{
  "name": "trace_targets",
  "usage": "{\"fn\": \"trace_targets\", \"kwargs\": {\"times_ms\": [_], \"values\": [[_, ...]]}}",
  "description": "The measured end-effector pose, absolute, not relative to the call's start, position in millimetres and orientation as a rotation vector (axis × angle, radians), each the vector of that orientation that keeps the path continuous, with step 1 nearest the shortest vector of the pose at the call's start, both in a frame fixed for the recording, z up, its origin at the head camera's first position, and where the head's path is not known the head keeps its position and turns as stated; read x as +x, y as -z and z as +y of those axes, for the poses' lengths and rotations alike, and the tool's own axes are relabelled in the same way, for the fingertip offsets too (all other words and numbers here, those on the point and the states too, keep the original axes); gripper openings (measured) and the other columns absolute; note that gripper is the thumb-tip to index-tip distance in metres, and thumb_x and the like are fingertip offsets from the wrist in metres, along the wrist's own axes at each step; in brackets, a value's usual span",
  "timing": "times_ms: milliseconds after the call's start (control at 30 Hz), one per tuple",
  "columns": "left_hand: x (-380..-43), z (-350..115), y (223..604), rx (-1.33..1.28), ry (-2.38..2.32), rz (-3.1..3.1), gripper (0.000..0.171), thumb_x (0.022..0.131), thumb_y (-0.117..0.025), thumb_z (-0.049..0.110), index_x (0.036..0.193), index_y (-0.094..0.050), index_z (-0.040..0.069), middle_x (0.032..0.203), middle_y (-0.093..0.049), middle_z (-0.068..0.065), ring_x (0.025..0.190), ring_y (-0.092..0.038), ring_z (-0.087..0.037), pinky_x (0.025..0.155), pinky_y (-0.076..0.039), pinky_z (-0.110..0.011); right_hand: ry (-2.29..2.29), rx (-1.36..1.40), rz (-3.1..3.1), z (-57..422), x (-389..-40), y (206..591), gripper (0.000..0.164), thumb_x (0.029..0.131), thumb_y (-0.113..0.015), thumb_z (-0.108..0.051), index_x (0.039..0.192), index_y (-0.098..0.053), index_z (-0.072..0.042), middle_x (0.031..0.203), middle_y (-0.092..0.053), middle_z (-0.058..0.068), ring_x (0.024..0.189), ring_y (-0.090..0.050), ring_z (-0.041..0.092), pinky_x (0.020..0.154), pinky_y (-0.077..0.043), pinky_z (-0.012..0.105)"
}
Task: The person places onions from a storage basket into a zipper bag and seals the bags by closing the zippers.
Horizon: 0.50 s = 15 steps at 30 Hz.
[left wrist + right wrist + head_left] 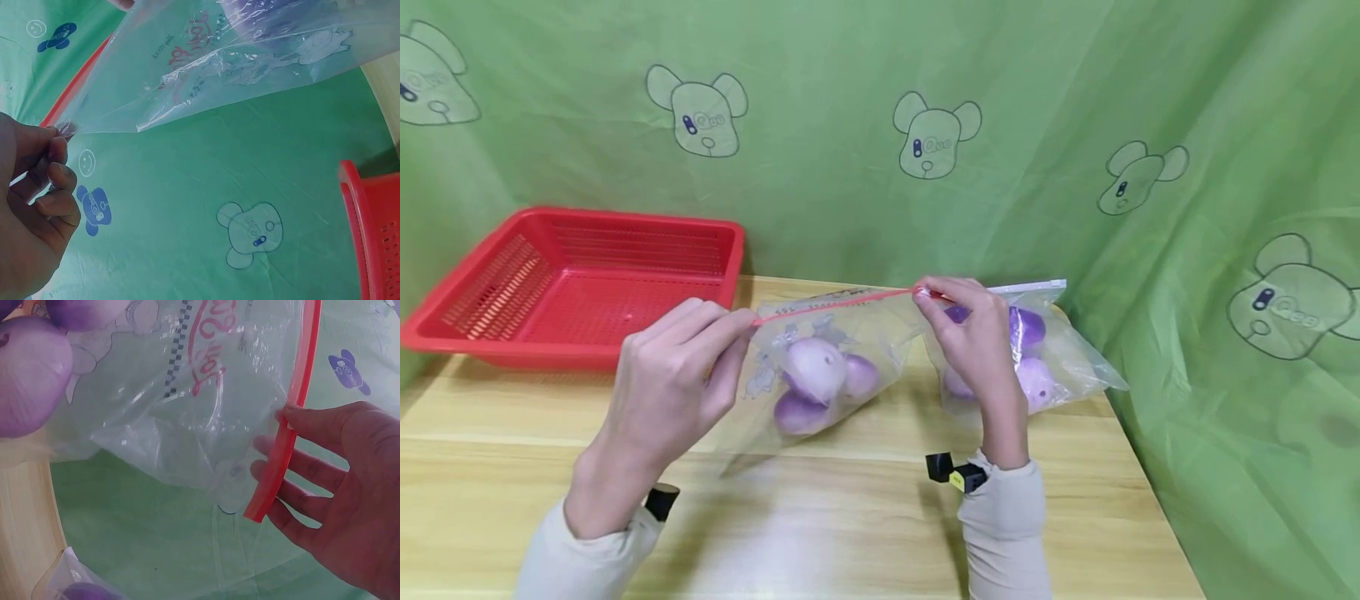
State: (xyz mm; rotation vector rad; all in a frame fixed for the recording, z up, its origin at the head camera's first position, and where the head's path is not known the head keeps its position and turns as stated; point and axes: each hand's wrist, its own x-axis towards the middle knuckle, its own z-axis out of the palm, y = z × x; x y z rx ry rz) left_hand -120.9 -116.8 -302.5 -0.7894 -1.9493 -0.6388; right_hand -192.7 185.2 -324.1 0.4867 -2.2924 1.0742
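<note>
A clear zipper bag point(880, 325) with a red zip strip point(835, 307) hangs between my two hands, with several purple-and-white round vegetables point(817, 371), perhaps onions or turnips, in its lower part. My left hand point(673, 379) pinches the left end of the strip between thumb and fingers. Near the other end, my right hand point(973, 333) pinches the strip with its thumb on one side and fingertips behind it, as the right wrist view shows. Printed lettering and cartoon figures mark the bag's film. Partly hidden behind my right hand lies a second bag point(1078, 371) of similar purple vegetables.
A red plastic basket point(625, 354) stands at the back left of the wooden table point(850, 517). The second bag has a white zip strip point(1033, 287) with a slider. Green cloth point(820, 192) with printed mouse faces hangs behind the table and down its right side.
</note>
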Motion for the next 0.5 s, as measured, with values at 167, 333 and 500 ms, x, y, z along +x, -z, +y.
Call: {"fn": "trace_targets", "kwargs": {"times_ms": [167,333,500], "values": [[-125,-121,305,-0.761,0.661,-1.963,0.011,0.088,-0.064,0.000,0.091,-0.075,0.000,0.074,-0.066,-0.006,0.063,-0.055,-0.018,0.049,-0.045,-0.030,-1.080,0.417,-2.333,190,-193,325,0.018,0.090,-0.075,-0.013,0.105,-0.078,-0.004,0.103,-0.075,0.012,0.094,-0.069,0.025,0.084,-0.056,0.040],[-128,-125,306,-0.745,0.662,-1.978,0.012,0.089,-0.064,0.001,0.093,-0.075,0.000,0.075,-0.066,-0.006,0.065,-0.057,-0.019,0.050,-0.047,-0.031,-1.081,0.358,-2.347,197,-195,325,0.019,0.090,-0.075,-0.014,0.107,-0.077,-0.004,0.103,-0.075,0.013,0.095,-0.070,0.028,0.087,-0.056,0.043],[-129,-130,307,-0.718,0.662,-1.992,0.011,0.088,-0.067,0.001,0.094,-0.076,-0.001,0.075,-0.066,-0.007,0.065,-0.057,-0.019,0.050,-0.047,-0.032,-1.099,0.293,-2.352,204,-198,329,0.020,0.090,-0.074,-0.012,0.108,-0.076,-0.004,0.105,-0.074,0.014,0.097,-0.071,0.029,0.089,-0.055,0.043]]}}
